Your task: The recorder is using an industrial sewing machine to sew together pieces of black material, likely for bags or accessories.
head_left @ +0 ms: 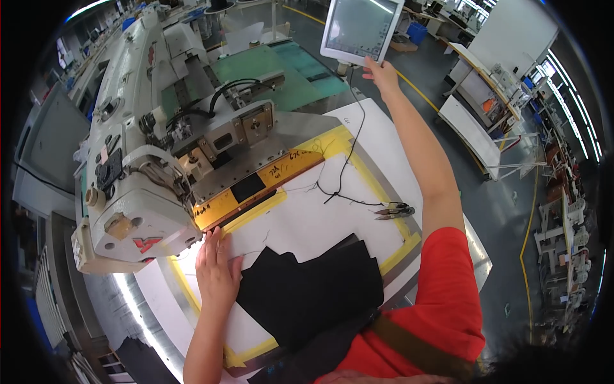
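Note:
My left hand [216,275] lies with outstretched fingers at the near edge of a yellow template [274,179], just beside the sewing machine's head [137,237]. My right hand [382,73] is raised to a tablet-like control screen [355,29], its fingers at the lower bezel, apparently touching it. Black fabric pieces [310,297] lie stacked in front of me on the white board [249,233] edged with yellow tape. Small thread snips [393,213] on a dark cord rest at the board's right side. Loose threads trail near the template.
The large white sewing machine [118,83] fills the left side, with a green bed [236,64] behind. At right, beyond a floor aisle marked with yellow lines, stand a bench [480,73], a tilted white panel [469,137] and other machines [563,224].

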Demonstrator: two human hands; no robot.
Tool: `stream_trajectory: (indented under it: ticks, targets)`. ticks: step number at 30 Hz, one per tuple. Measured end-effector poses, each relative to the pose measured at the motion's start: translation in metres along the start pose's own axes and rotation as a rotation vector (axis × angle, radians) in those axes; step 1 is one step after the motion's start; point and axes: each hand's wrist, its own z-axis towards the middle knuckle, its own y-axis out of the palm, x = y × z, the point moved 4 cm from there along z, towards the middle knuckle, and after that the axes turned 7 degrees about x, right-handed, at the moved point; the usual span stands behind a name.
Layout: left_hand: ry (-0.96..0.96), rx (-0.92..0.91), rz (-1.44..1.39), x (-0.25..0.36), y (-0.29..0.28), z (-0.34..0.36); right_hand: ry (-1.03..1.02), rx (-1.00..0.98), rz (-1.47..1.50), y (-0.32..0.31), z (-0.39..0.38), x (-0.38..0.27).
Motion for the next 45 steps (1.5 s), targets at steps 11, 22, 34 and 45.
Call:
stream_trajectory:
  ticks: [11,22,34,45]
  targets:
    - [-0.027,0.014,0.003,0.008,0.0,0.004,0.037,-0.008,-0.018,-0.021,0.014,0.003]
    - [-0.006,0.03,-0.052,0.011,-0.005,0.002,0.06,0.021,-0.016,-0.019,0.009,-0.002]
    - [-0.033,0.005,-0.014,0.005,0.003,0.002,-0.114,-0.69,-0.073,0.064,-0.225,-0.041]
    - [-0.043,-0.004,-0.046,0.007,0.0,0.001,-1.484,-0.886,-0.064,0.181,-0.364,-0.084]
